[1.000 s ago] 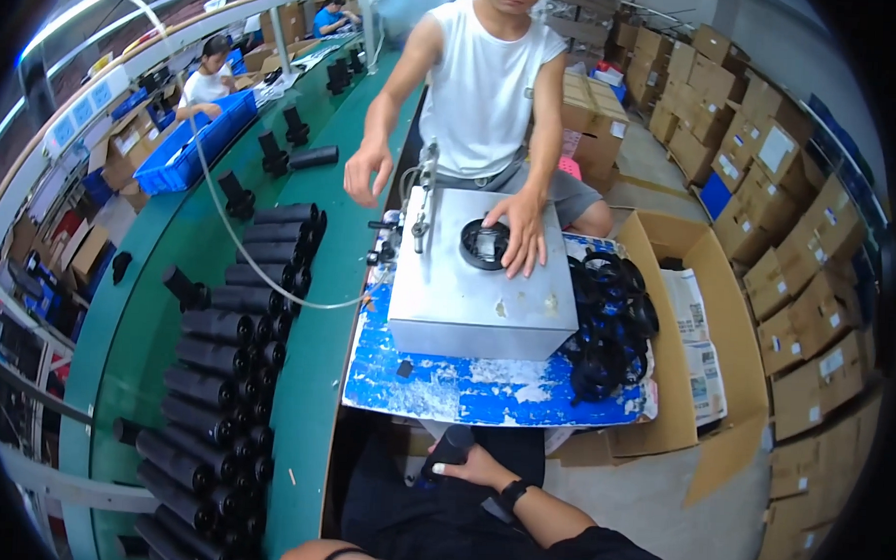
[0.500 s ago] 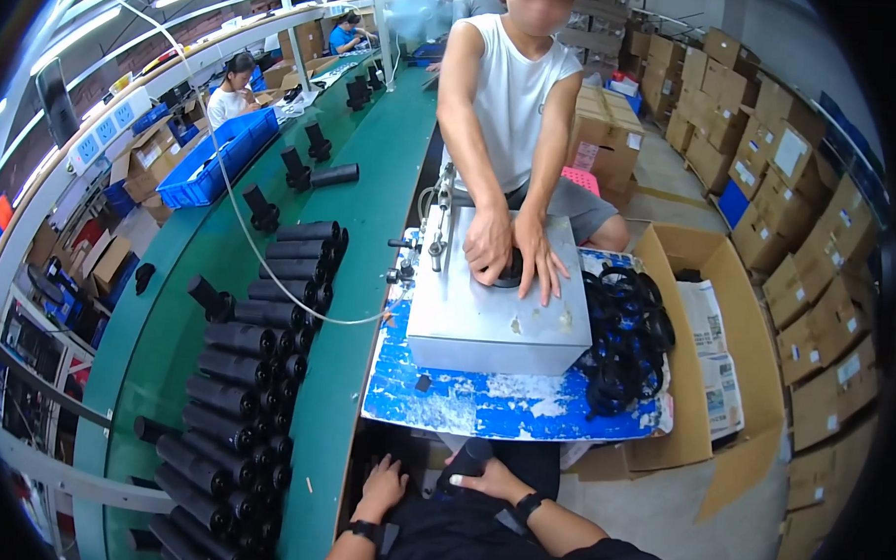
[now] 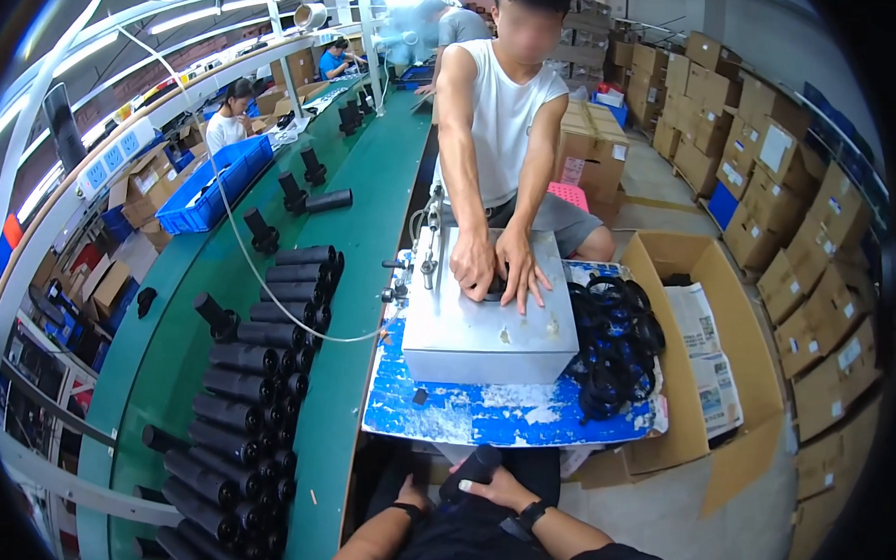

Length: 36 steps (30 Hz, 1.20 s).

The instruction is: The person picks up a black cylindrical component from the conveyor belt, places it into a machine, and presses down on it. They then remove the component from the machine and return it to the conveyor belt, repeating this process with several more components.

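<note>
Low in front of my body, my right hand [image 3: 501,487] is wrapped round a black cylinder [image 3: 478,466], which tilts up toward the worktop edge. My left hand [image 3: 414,493] is by my left thigh, left of the cylinder and apart from it; its fingers are mostly hidden. Beyond the worktop's near edge stands a silver metal box [image 3: 490,336]. Across from me, a person in a white sleeveless top presses both hands [image 3: 490,270] onto a dark round part on top of the box.
A green bench [image 3: 321,443] on the left carries rows of black cylinders [image 3: 237,386] and a blue crate [image 3: 214,188]. Black rings [image 3: 614,335] lie heaped right of the box on the worn blue worktop [image 3: 443,410]. Beside it stands an open carton [image 3: 674,436]; stacked cartons [image 3: 812,322] line the right.
My left hand has gone from lying spread on my thigh to fingers tucked out of sight. The right hand still grips the black cylinder. The whole view has shifted slightly.
</note>
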Available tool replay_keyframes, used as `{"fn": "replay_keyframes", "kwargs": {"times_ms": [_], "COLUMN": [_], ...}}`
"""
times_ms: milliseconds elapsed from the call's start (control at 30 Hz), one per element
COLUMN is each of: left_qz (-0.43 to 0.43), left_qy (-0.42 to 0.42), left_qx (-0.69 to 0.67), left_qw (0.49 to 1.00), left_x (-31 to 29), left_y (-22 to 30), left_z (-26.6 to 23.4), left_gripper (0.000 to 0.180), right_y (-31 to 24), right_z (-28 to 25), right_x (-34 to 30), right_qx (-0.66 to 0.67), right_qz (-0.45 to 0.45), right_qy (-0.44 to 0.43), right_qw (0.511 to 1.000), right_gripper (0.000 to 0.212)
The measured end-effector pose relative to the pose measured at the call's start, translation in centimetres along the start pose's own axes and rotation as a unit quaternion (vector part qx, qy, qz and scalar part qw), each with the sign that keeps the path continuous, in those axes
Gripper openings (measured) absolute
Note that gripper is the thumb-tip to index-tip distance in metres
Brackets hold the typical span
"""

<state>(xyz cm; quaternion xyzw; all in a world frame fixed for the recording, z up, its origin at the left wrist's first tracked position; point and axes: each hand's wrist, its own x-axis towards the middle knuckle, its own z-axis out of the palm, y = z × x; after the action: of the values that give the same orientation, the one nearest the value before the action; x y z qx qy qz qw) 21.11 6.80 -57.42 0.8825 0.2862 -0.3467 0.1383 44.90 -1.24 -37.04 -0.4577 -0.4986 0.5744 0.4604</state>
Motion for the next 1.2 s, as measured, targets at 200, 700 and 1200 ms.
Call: {"fn": "replay_keyframes", "kwargs": {"times_ms": [200,700,1200], "left_qz": [0.115,0.048,0.205], "left_qy": [-0.167,0.0,0.362], "left_qx": [-0.069,-0.426,-0.594], "left_qw": [0.977,0.903,0.688], "left_x": [-3.4,-17.5,-22.5], "left_y": [-0.7,-0.6,-3.0], "left_z": [-3.4,-16.4,-29.8], "left_gripper": [0.068,0.046,0.024], "right_y": [-12.0,-28.2,-26.6], "right_z": [-3.4,-16.9,-17.7], "right_x": [2.9,16.2,23.9], "right_qx": [0.036,-0.056,-0.296], "right_qz": [-0.137,-0.391,-0.249], "right_qy": [-0.03,0.311,0.296], "right_qw": [0.989,0.864,0.873], "right_gripper": [0.041,0.034,0.054]}}
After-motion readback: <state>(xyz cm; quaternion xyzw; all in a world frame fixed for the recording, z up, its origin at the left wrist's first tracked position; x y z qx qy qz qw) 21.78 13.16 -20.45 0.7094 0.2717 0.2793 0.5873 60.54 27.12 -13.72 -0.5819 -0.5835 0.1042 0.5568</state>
